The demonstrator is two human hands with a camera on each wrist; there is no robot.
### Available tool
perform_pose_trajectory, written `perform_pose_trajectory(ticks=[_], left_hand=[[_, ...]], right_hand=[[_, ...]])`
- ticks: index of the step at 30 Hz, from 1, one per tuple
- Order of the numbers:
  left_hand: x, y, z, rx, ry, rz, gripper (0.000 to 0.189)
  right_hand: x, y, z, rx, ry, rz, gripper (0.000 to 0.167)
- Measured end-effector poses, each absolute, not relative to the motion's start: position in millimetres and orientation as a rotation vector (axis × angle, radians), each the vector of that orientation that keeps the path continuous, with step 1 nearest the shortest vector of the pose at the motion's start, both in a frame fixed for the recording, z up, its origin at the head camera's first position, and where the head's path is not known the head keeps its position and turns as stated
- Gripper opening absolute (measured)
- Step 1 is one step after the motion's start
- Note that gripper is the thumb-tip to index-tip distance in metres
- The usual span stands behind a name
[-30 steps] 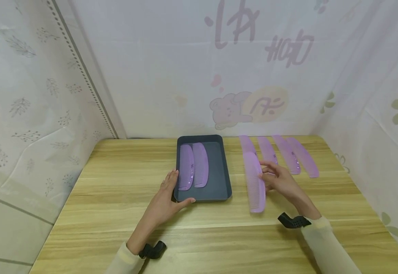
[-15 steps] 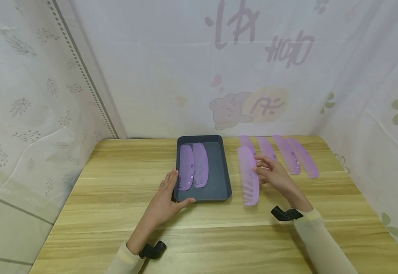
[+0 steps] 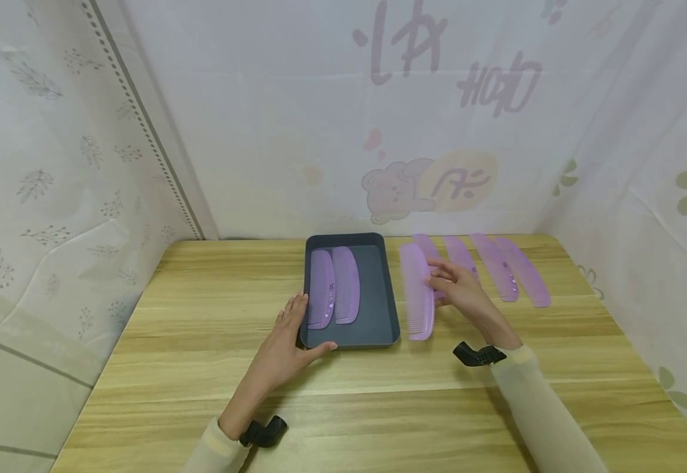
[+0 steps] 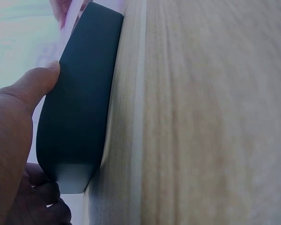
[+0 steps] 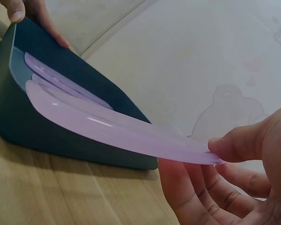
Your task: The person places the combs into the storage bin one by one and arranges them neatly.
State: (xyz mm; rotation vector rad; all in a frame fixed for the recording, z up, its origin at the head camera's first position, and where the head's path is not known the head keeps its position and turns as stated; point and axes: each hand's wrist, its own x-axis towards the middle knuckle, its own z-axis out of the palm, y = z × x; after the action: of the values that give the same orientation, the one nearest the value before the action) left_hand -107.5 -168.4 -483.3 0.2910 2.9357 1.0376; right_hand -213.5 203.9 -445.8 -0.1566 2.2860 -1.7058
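My right hand (image 3: 462, 292) pinches a translucent purple comb (image 3: 417, 289) by its spine edge, thumb on one face and fingers under it. The comb is raised over the table just right of a dark grey tray (image 3: 379, 322), teeth toward the tray; the right wrist view shows the comb (image 5: 98, 122) tilted in front of the tray's wall. Two matching combs, one with printed marks (image 3: 321, 289) and one plain (image 3: 346, 284), lie side by side in the tray's left part. My left hand (image 3: 284, 341) grips the tray's near-left corner, thumb on the front rim, fingers along the left wall.
Several more purple combs (image 3: 494, 266) lie in a slanted row at the back right of the wooden table (image 3: 201, 315); the leftmost is partly hidden behind the held comb. A printed white curtain (image 3: 272, 131) hangs behind and at both sides.
My right hand has carried the comb leftward and slightly back, closer to the tray's right wall. The left hand and the tray stay where they were.
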Motion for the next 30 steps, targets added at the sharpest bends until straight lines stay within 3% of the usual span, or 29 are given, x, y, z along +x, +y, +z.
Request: perform_pose_trajectory(ticks=[30], left_hand=[[-108.7, -168.3, -484.2, 0.281, 2.935, 1.029, 0.122]], right_hand=[[-253.5, 157.6, -447.9, -0.099, 2.220, -1.765, 0.050]])
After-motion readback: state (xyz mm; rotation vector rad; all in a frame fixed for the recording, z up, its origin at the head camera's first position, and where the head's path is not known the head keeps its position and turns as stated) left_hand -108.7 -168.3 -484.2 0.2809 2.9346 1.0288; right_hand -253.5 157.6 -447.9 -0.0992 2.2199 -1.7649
